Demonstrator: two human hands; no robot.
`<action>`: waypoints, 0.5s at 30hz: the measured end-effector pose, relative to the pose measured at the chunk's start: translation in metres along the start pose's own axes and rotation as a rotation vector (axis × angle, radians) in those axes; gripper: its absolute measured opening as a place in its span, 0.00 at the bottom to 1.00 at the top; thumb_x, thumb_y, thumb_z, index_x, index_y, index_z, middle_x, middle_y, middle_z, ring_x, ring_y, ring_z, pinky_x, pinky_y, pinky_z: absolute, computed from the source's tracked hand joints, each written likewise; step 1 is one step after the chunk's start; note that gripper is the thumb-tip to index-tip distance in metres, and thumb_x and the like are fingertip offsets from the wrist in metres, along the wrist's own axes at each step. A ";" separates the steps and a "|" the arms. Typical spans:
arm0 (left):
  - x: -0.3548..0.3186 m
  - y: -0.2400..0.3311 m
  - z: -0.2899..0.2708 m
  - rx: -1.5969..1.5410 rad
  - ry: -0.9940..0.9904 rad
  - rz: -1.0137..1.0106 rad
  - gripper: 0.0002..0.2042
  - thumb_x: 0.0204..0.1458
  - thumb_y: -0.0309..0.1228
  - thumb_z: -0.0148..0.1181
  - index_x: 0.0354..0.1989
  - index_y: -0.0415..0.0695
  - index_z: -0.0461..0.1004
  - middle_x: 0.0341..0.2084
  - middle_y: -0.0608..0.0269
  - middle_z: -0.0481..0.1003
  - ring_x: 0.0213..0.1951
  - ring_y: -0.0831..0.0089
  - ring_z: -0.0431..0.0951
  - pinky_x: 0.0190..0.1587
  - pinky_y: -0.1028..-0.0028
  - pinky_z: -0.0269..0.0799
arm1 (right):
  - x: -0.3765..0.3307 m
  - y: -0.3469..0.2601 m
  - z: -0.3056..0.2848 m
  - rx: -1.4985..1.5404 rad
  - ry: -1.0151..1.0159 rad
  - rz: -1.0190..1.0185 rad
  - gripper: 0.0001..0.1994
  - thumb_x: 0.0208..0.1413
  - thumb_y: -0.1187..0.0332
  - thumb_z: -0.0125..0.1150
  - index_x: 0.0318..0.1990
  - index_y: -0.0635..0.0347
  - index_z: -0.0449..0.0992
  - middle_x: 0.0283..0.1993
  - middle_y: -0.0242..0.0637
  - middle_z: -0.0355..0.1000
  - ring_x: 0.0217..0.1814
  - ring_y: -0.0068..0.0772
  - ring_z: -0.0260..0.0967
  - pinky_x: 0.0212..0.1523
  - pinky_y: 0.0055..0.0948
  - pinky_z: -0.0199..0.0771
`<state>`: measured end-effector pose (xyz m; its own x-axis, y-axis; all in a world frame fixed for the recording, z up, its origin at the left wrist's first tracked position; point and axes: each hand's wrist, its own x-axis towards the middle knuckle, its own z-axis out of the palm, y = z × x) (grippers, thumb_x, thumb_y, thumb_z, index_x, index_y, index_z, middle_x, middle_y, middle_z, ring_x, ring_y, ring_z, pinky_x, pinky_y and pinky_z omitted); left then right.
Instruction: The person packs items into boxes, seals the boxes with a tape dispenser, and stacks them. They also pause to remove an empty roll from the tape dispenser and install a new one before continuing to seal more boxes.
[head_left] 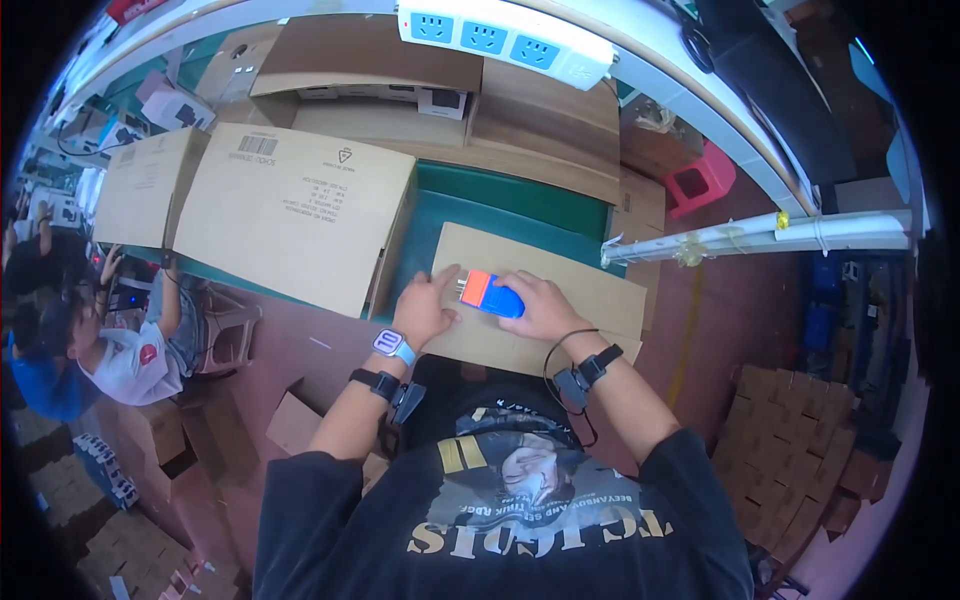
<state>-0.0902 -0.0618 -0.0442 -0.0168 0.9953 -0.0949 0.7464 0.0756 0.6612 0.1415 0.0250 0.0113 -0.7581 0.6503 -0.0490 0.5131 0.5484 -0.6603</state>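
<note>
A white power strip hangs above open cardboard boxes, a red stool and stacked cartons.

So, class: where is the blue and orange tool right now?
In the head view, the tool sits centre frame on a flat cardboard sheet, between the left hand and right hand, just right of the large carton.

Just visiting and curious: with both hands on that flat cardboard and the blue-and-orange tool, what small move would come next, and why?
Probably draw the blue-and-orange tool along the flat cardboard sheet: the right hand grips it against the sheet, while the left hand presses the sheet flat.
</note>
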 end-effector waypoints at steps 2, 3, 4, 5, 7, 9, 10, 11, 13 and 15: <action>0.006 -0.001 -0.002 0.041 -0.061 -0.064 0.46 0.31 0.34 0.80 0.67 0.58 0.67 0.40 0.42 0.74 0.43 0.44 0.78 0.48 0.55 0.76 | 0.001 -0.003 -0.004 -0.020 -0.010 -0.008 0.26 0.40 0.61 0.71 0.50 0.55 0.73 0.43 0.48 0.75 0.43 0.56 0.75 0.44 0.46 0.78; 0.009 0.002 -0.003 0.048 -0.057 -0.056 0.46 0.31 0.34 0.80 0.67 0.58 0.67 0.40 0.42 0.74 0.43 0.44 0.78 0.48 0.55 0.76 | 0.002 -0.004 -0.007 -0.041 -0.023 0.000 0.26 0.40 0.60 0.71 0.50 0.55 0.74 0.43 0.48 0.75 0.43 0.56 0.75 0.44 0.46 0.78; 0.011 0.005 -0.002 0.058 -0.067 -0.067 0.45 0.33 0.33 0.79 0.67 0.58 0.67 0.40 0.43 0.74 0.43 0.45 0.78 0.48 0.56 0.76 | 0.003 -0.004 -0.010 -0.061 -0.038 0.008 0.26 0.39 0.60 0.71 0.50 0.54 0.74 0.42 0.48 0.75 0.43 0.56 0.75 0.44 0.46 0.78; 0.012 0.007 -0.002 0.068 -0.077 -0.079 0.44 0.34 0.33 0.79 0.67 0.58 0.67 0.40 0.43 0.73 0.44 0.45 0.78 0.48 0.56 0.76 | 0.004 -0.003 -0.011 -0.062 -0.029 0.005 0.26 0.39 0.60 0.71 0.50 0.54 0.74 0.42 0.48 0.75 0.43 0.56 0.75 0.44 0.46 0.78; 0.013 0.007 -0.006 0.085 -0.083 -0.086 0.43 0.35 0.32 0.78 0.67 0.59 0.67 0.40 0.43 0.73 0.44 0.46 0.78 0.49 0.57 0.76 | 0.006 0.001 -0.008 -0.052 -0.029 0.006 0.26 0.39 0.60 0.71 0.50 0.55 0.74 0.42 0.48 0.75 0.43 0.56 0.76 0.44 0.45 0.78; 0.013 0.006 -0.007 0.065 -0.100 -0.085 0.43 0.35 0.32 0.78 0.67 0.59 0.67 0.41 0.43 0.73 0.44 0.45 0.78 0.49 0.56 0.77 | 0.006 0.004 -0.009 -0.048 -0.024 -0.005 0.26 0.39 0.60 0.71 0.49 0.55 0.74 0.42 0.48 0.75 0.43 0.56 0.76 0.44 0.45 0.78; 0.015 0.002 -0.008 0.057 -0.102 -0.086 0.43 0.35 0.32 0.78 0.67 0.59 0.67 0.42 0.42 0.73 0.44 0.45 0.78 0.48 0.56 0.77 | 0.006 0.004 -0.009 -0.049 -0.030 -0.015 0.26 0.39 0.60 0.71 0.49 0.55 0.74 0.42 0.49 0.75 0.42 0.55 0.76 0.45 0.45 0.79; 0.016 -0.001 -0.008 0.067 -0.088 -0.085 0.43 0.35 0.32 0.78 0.67 0.59 0.67 0.42 0.42 0.73 0.44 0.45 0.78 0.48 0.56 0.77 | 0.004 0.002 -0.008 -0.050 -0.036 -0.025 0.26 0.39 0.60 0.71 0.49 0.55 0.74 0.41 0.49 0.75 0.42 0.55 0.76 0.45 0.45 0.79; 0.012 0.000 -0.002 0.028 -0.063 -0.050 0.44 0.34 0.33 0.79 0.67 0.57 0.67 0.40 0.42 0.73 0.43 0.45 0.77 0.47 0.56 0.77 | -0.007 0.004 -0.001 -0.052 -0.030 -0.044 0.26 0.39 0.60 0.71 0.49 0.55 0.74 0.41 0.49 0.75 0.42 0.55 0.76 0.45 0.45 0.79; 0.014 -0.002 -0.001 0.021 -0.041 -0.019 0.45 0.34 0.33 0.79 0.67 0.57 0.67 0.38 0.42 0.73 0.42 0.45 0.77 0.47 0.56 0.77 | -0.014 0.018 0.011 -0.145 -0.016 -0.028 0.26 0.41 0.57 0.68 0.52 0.50 0.75 0.45 0.49 0.75 0.44 0.54 0.76 0.45 0.47 0.79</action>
<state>-0.0923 -0.0479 -0.0461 -0.0037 0.9904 -0.1380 0.7599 0.0925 0.6434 0.1564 0.0201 -0.0078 -0.7789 0.6256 -0.0449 0.5434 0.6374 -0.5462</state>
